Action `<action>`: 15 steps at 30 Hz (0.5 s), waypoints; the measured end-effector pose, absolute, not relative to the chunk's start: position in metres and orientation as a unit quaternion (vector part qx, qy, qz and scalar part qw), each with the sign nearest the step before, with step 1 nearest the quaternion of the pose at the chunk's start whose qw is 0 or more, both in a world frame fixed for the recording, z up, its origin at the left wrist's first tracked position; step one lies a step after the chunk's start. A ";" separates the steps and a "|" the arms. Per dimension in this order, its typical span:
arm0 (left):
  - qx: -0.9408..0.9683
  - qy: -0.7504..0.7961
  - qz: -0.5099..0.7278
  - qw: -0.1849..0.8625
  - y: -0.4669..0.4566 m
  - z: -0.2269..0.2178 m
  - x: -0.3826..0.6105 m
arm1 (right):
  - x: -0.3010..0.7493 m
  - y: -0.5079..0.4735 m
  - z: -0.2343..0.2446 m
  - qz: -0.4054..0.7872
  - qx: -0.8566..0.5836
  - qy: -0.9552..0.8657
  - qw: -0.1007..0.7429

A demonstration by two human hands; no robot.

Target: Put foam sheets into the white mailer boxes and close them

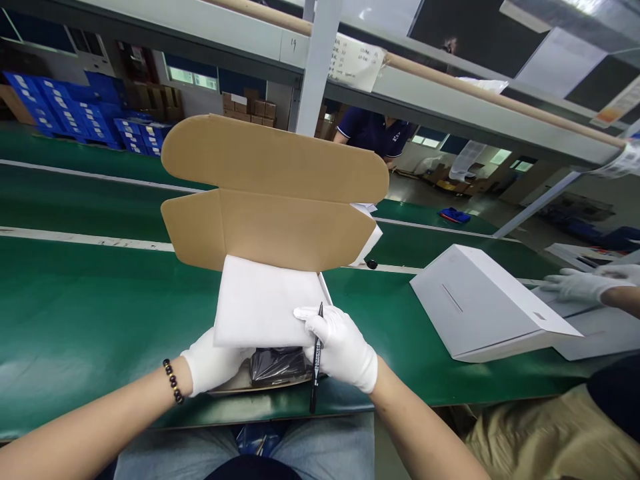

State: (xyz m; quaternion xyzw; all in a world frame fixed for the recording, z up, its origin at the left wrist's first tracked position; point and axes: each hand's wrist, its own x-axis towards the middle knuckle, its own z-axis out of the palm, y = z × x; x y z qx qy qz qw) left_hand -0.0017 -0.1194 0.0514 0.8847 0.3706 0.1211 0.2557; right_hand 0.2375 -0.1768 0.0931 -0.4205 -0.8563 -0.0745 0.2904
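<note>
An open cardboard box (pixel 280 230) stands in front of me, its brown lid raised at the back. A white foam sheet (pixel 265 303) covers most of the inside. Below its near edge shows a dark item in clear plastic (pixel 277 367). My right hand (pixel 345 350), in a white glove, grips a black marker pen (pixel 316 373) and rests on the sheet's right near corner. At the left near corner is my gloved left hand (pixel 217 363), its fingers hidden beneath the sheet.
A white box (pixel 480 300) with its lid raised stands on the green bench (pixel 100 313) to the right. Beyond it are a co-worker's gloved hands (pixel 583 285). A metal post (pixel 319 73) and shelf rail rise behind my box. Another person (pixel 375 133) is across the bench.
</note>
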 end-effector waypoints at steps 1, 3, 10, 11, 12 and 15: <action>0.886 0.366 0.117 0.258 -0.118 0.053 0.000 | 0.237 -0.176 0.094 -0.076 -0.422 -0.855 0.291; 0.885 0.372 0.115 0.257 -0.115 0.053 0.005 | 0.238 -0.175 0.097 -0.080 -0.424 -0.854 0.291; 0.877 0.392 0.126 0.246 -0.119 0.045 0.030 | 0.237 -0.178 0.121 -0.133 -0.444 -0.840 0.283; 0.873 0.398 0.137 0.247 -0.121 0.045 0.035 | 0.234 -0.177 0.123 -0.124 -0.446 -0.851 0.248; 0.868 0.403 0.148 0.249 -0.124 0.045 0.040 | 0.230 -0.177 0.123 -0.110 -0.445 -0.867 0.198; 0.866 0.401 0.165 0.251 -0.135 0.055 0.038 | 0.215 -0.176 0.116 -0.048 -0.431 -0.901 0.019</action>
